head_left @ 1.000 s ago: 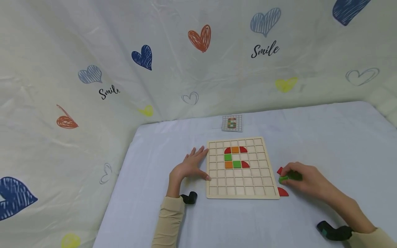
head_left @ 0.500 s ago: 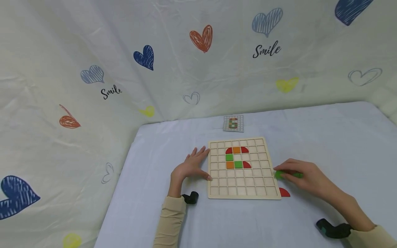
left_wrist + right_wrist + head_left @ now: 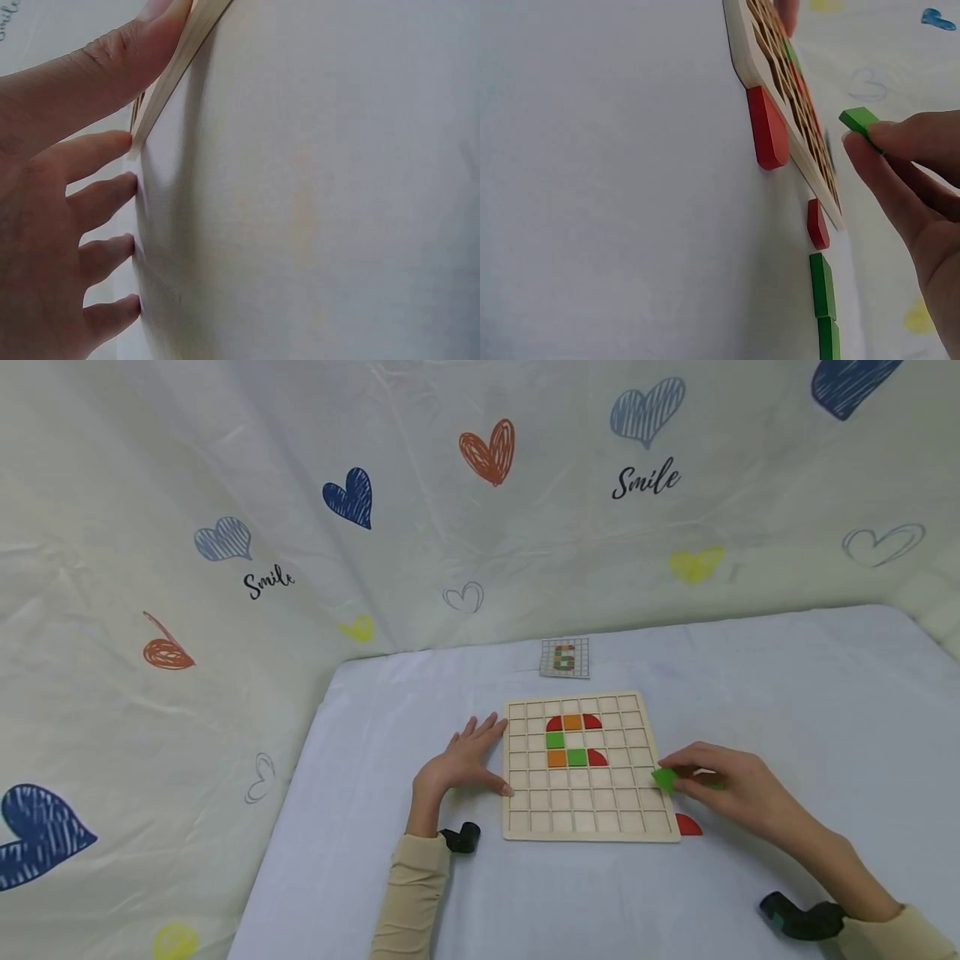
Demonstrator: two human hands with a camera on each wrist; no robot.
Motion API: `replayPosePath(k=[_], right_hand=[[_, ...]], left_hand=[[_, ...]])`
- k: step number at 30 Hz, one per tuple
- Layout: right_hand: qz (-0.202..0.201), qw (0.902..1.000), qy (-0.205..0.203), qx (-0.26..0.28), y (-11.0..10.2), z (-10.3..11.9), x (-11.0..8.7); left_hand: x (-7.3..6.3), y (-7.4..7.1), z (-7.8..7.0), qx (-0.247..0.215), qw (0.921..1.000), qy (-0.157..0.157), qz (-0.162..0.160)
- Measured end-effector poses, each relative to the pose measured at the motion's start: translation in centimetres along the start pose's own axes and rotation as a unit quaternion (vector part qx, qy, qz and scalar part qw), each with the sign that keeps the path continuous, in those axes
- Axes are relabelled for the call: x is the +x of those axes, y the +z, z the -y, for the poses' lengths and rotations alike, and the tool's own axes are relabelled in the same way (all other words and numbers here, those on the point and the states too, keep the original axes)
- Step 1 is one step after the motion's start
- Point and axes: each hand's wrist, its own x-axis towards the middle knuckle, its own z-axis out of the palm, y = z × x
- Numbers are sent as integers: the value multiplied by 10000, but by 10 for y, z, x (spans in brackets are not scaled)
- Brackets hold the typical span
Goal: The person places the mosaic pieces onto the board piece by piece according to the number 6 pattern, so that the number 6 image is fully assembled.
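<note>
My right hand point(image 3: 731, 781) pinches a green square block point(image 3: 664, 779) between thumb and fingertips, over the right edge of the wooden grid board point(image 3: 592, 836). In the right wrist view this green block point(image 3: 859, 118) shows clear of the cloth. Fingers spread, my left hand point(image 3: 459, 762) rests at the board's left side, thumb and index fingertip at its edge. Set in the grid are red rounded pieces point(image 3: 597, 758), orange squares point(image 3: 557, 759) and green squares point(image 3: 555, 741), forming a C-like shape with a lower bar.
A red quarter-round block point(image 3: 688, 825) lies against the board's lower right corner. Along its right side, the right wrist view shows another red block point(image 3: 817, 225) and two green blocks point(image 3: 823, 286). A small pattern card point(image 3: 565, 658) lies behind the board on white cloth point(image 3: 397, 718).
My right hand has taken up the green block from beside the board and moved it left to the board's right edge. My left hand stays in place.
</note>
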Motion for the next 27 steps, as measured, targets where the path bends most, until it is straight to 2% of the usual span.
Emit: replayPosePath(k=[8, 13, 17, 27], right_hand=[[85, 9999, 56, -18, 3, 5, 3], [22, 9991, -189, -387, 7, 10, 11], [32, 9988, -231, -436, 10, 13, 18], [573, 9980, -12, -281, 13, 20, 32]], left_hand=[[2, 1, 2, 117, 9999, 47, 12], [2, 1, 2, 200, 9998, 56, 58], [1, 0, 3, 121, 9999, 95, 38], [0, 0, 3, 99, 9998, 163, -40]])
